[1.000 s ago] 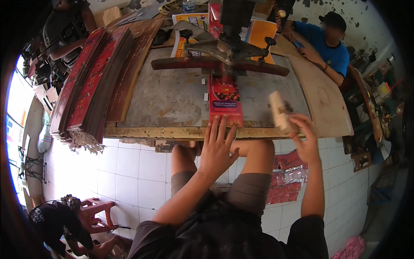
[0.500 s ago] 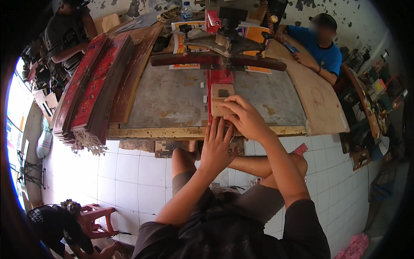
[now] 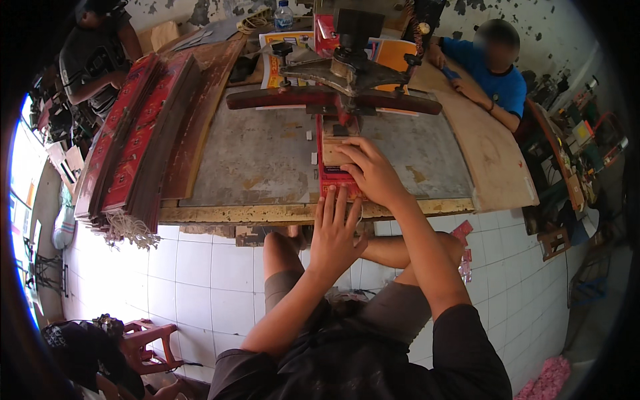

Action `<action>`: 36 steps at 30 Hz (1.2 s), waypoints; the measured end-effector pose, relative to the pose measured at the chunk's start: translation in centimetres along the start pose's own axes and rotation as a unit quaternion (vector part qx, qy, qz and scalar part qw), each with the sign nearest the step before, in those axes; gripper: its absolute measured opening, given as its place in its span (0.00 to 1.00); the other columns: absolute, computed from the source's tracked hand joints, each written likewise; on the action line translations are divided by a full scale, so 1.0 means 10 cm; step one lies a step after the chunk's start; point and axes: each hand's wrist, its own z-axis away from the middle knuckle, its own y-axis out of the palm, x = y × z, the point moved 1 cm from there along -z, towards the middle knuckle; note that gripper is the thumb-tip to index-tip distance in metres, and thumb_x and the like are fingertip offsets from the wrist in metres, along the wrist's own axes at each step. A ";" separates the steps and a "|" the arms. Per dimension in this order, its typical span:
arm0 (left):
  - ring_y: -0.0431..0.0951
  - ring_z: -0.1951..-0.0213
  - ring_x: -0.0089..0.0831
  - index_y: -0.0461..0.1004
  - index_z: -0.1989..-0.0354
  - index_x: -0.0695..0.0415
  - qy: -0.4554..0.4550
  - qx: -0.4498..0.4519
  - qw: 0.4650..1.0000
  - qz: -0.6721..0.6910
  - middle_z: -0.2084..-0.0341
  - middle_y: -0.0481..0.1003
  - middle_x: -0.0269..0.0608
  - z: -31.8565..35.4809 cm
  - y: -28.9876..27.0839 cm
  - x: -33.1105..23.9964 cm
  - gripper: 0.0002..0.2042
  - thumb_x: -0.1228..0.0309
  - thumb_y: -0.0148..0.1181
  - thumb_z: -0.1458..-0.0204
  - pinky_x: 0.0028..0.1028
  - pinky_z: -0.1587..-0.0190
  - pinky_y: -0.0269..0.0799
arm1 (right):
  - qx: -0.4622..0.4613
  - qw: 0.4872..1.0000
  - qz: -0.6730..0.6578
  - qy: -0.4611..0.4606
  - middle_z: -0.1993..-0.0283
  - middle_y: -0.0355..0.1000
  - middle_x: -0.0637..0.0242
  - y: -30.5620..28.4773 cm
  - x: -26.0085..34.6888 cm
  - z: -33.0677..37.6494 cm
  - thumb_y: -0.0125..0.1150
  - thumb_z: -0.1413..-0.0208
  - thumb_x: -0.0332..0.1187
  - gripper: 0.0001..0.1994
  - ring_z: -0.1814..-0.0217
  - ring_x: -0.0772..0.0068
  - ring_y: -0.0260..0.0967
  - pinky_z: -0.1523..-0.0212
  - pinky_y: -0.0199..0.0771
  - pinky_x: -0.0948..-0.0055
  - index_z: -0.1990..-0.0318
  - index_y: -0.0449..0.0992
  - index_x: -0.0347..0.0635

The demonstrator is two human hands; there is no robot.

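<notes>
A red printed strip point(image 3: 331, 191) lies lengthwise on the worn grey metal plate point(image 3: 260, 150) in front of me. My left hand point(image 3: 335, 230) rests flat, its fingers stretched out, on the strip's near end at the table edge. Farther up the strip sits a pale wooden block point(image 3: 333, 156) with a dark patch on its far end. My right hand point(image 3: 373, 170) holds this block from the right, its fingers lying over the top. Beyond it, a heavy dark metal press point(image 3: 347, 73) with a long reddish crossbar point(image 3: 273, 100) overhangs the strip and the block's far end.
Stacks of red printed boards point(image 3: 143, 137) with strings at their near ends stand on the left. A curved wooden board point(image 3: 493, 147) borders the right side. A water bottle point(image 3: 284, 17) is at the back. A person in blue point(image 3: 490, 73) sits at the far right; another stands far left.
My right hand and the wooden block have slid away from me along the strip, toward the press. More of the red strip shows between my hands. My left hand stays at the near end.
</notes>
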 end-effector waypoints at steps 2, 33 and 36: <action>0.55 0.19 0.61 0.68 0.26 0.58 -0.002 0.003 1.000 -0.002 0.22 0.59 0.62 0.00 0.01 0.00 0.42 0.55 0.74 0.50 0.59 0.19 0.51 | -0.015 1.000 0.001 -0.003 0.33 0.73 0.61 0.01 0.00 0.01 0.72 0.40 0.24 0.23 0.32 0.49 0.73 0.33 0.77 0.54 0.37 0.81 0.46; 0.56 0.20 0.61 0.68 0.25 0.55 0.002 0.016 1.000 0.018 0.22 0.60 0.60 0.00 -0.04 0.04 0.42 0.54 0.75 0.49 0.59 0.21 0.55 | -0.075 0.992 0.102 -0.019 0.39 0.75 0.66 0.00 0.01 0.02 0.79 0.43 0.38 0.22 0.37 0.54 0.73 0.36 0.72 0.52 0.41 0.83 0.48; 0.63 0.24 0.59 0.71 0.28 0.57 0.013 0.014 0.998 0.058 0.27 0.67 0.59 -0.05 -0.23 0.08 0.36 0.56 0.71 0.45 0.56 0.23 0.59 | -0.072 0.990 0.120 -0.021 0.38 0.74 0.65 -0.01 0.03 0.04 0.79 0.43 0.40 0.24 0.37 0.54 0.73 0.36 0.72 0.52 0.40 0.82 0.48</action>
